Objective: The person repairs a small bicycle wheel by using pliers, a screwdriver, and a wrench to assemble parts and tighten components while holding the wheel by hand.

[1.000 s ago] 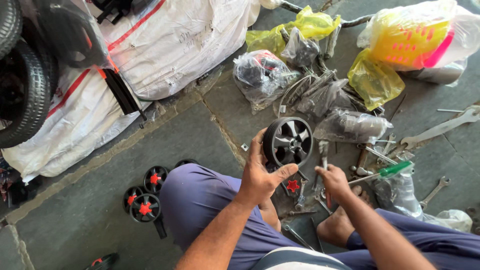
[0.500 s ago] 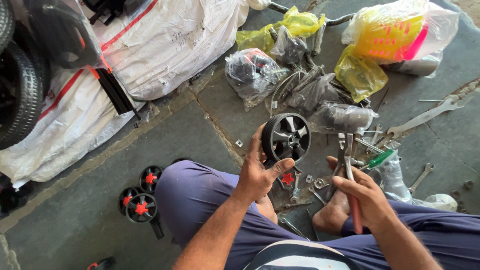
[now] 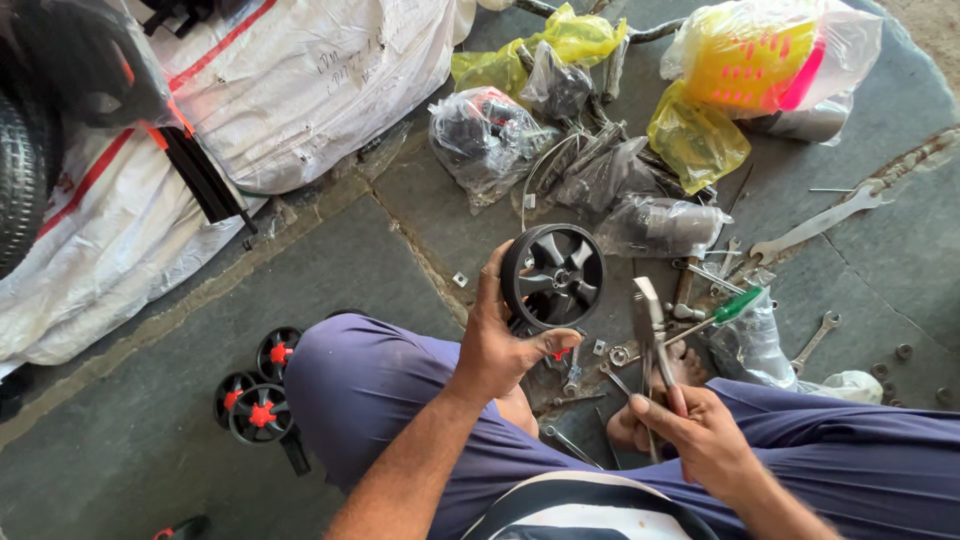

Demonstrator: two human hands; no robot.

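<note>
My left hand (image 3: 500, 345) grips a small black spoked wheel (image 3: 555, 275) by its rim and holds it upright above my lap. My right hand (image 3: 700, 435) holds a pair of pliers (image 3: 650, 325) with red-tipped handles, the jaws pointing up just right of the wheel. I sit cross-legged on a stone floor in purple trousers. Small metal parts and a spanner lie between my knees, below the wheel.
Several black wheels with red hubs (image 3: 262, 395) lie left of my knee. Bags of parts (image 3: 485, 140), a yellow bag (image 3: 695, 140), a green-handled screwdriver (image 3: 735, 305) and spanners (image 3: 815, 230) lie ahead and right. White sacks (image 3: 300, 90) and a tyre (image 3: 20, 180) lie left.
My right hand has picked up the pliers from the floor and drawn them back toward me. The left hand has kept the wheel and lifted it slightly.
</note>
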